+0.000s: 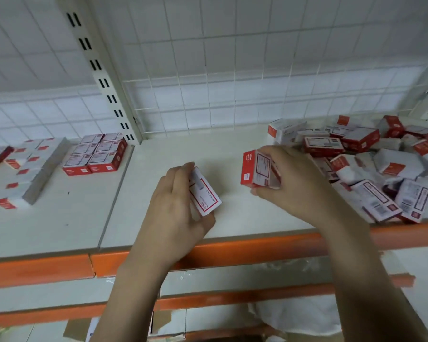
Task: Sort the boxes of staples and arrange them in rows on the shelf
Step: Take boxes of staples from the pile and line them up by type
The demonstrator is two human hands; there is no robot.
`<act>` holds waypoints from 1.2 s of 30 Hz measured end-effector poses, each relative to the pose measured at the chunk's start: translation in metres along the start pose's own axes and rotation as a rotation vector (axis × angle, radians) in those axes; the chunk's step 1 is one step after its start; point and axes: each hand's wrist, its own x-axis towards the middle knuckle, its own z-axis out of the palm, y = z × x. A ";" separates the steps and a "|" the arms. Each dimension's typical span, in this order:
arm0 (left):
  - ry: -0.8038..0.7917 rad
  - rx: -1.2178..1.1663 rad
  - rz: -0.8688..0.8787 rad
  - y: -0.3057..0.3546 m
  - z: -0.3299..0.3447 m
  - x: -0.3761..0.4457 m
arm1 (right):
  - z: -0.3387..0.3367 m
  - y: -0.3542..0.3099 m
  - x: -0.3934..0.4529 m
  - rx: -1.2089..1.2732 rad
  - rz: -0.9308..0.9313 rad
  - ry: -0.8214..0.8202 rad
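My left hand (177, 208) grips a small white staple box with a red frame (205, 195) just above the middle of the shelf (158, 154). A red and white staple box (257, 170) is gripped in my right hand (292, 178), a little to the right. A loose heap of staple boxes (371, 164) lies at the shelf's right end. On the left shelf board, red boxes stand in a neat block (97, 154), and rows of white boxes (27, 169) lie further left.
The shelf has an orange front lip (232, 248) and a white wire-grid back panel (232, 82). A slotted upright post (101, 77) divides the two bays. Lower orange-edged shelves (208, 299) and cardboard show below.
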 end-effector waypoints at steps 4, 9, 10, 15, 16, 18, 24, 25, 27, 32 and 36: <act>-0.006 -0.030 -0.010 -0.034 -0.028 -0.011 | 0.028 -0.041 0.001 0.063 0.006 0.029; -0.002 -0.053 -0.027 -0.086 -0.065 -0.026 | 0.063 -0.098 0.005 0.157 0.074 -0.021; -0.005 -0.049 -0.028 -0.096 -0.071 -0.029 | 0.070 -0.108 0.007 0.169 0.075 -0.020; -0.015 -0.021 0.004 -0.145 -0.103 -0.041 | 0.101 -0.155 0.014 0.197 0.036 -0.048; -0.016 0.001 0.010 -0.153 -0.109 -0.043 | 0.105 -0.164 0.015 0.196 0.034 -0.064; -0.010 0.033 0.006 -0.166 -0.119 -0.047 | 0.113 -0.178 0.017 0.194 0.036 -0.093; -0.032 -0.036 -0.048 -0.193 -0.128 -0.056 | 0.128 -0.203 0.019 0.250 0.068 -0.101; -0.033 -0.051 -0.055 -0.194 -0.129 -0.056 | 0.129 -0.205 0.019 0.248 0.072 -0.108; -0.031 -0.074 -0.060 -0.197 -0.129 -0.057 | 0.129 -0.206 0.020 0.233 0.062 -0.113; 0.003 -0.089 -0.062 -0.197 -0.122 -0.057 | 0.130 -0.201 0.022 0.233 0.010 -0.116; 0.035 -0.075 -0.044 -0.195 -0.116 -0.055 | 0.130 -0.194 0.023 0.267 0.051 -0.128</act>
